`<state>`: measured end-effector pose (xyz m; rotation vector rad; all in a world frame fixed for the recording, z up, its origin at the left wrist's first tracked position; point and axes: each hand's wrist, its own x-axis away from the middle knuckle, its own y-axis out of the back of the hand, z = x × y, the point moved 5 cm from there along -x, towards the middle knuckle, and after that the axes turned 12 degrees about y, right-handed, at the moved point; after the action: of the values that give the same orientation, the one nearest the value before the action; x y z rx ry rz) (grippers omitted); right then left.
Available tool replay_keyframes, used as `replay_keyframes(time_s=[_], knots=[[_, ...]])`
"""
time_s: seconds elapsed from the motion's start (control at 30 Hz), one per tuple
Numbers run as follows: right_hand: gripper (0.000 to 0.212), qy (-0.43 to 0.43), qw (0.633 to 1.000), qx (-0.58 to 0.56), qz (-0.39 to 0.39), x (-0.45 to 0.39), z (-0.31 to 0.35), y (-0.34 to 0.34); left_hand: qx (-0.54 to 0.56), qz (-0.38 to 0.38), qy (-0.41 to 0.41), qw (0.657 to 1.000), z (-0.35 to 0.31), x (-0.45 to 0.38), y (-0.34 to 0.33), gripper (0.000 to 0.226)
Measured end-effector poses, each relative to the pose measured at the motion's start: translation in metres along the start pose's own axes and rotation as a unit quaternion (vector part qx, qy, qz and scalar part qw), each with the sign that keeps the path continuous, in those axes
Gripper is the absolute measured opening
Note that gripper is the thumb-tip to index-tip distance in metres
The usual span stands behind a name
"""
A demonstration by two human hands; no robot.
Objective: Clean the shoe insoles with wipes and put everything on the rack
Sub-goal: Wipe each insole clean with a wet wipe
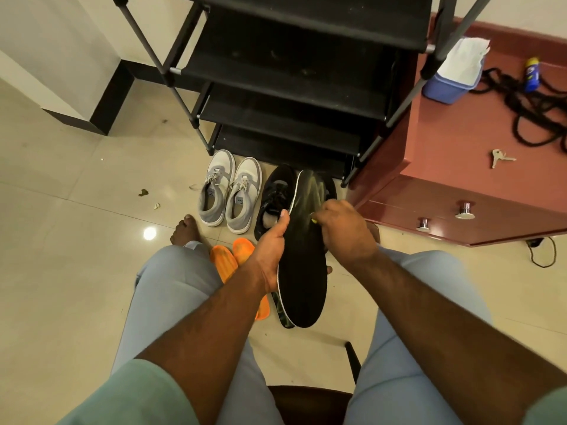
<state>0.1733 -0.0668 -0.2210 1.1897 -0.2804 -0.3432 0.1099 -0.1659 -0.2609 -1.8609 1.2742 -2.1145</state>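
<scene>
Keys, black cord, blue-yellow bottle on red-brown dresser.

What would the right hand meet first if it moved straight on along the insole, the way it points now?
Probably the black shoe on the floor past the insole tip, then the rack; depth is unclear. The right hand would leave the insole first.

Your left hand is curled around the edge of the black insole, thumb stretched up along its near side, fingers hidden behind it. Your right hand is just beside it, back of the hand upward, fingers bent down against the insole's face and pinching something small and yellowish that cannot be made out. Both bare forearms reach forward and converge between your knees.
</scene>
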Motion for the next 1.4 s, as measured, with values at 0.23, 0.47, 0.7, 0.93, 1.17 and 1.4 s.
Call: replay_keyframes(time_s=[0.23, 0.47, 0.7, 0.93, 1.17, 1.4], knots=[[0.025, 0.061, 0.997, -0.055, 0.01, 0.013, 0.023, -0.008, 0.038, 0.016, -0.027, 0.999, -0.005, -0.006, 0.002, 0.07], [0.025, 0.078, 0.995, -0.06, 0.016, 0.005, 0.036, -0.014, 0.045, 0.021, -0.06, 0.997, -0.018, -0.008, 0.01, 0.057], [0.022, 0.038, 0.998, -0.018, -0.055, -0.004, 0.029, -0.001, 0.033, -0.025, -0.035, 0.999, -0.007, -0.011, 0.009, 0.082], [0.023, 0.095, 0.994, -0.036, -0.039, 0.005, 0.043, -0.002, 0.033, -0.005, -0.039, 0.999, -0.015, -0.006, 0.007, 0.077], [0.022, 0.079, 0.994, -0.039, -0.067, 0.008, 0.049, -0.001, 0.02, 0.011, -0.088, 0.996, -0.022, 0.0, 0.005, 0.065], [0.024, -0.019, 0.999, -0.012, -0.046, 0.007, 0.032, 0.002, 0.041, 0.023, -0.105, 0.993, -0.019, 0.003, -0.006, 0.099]])
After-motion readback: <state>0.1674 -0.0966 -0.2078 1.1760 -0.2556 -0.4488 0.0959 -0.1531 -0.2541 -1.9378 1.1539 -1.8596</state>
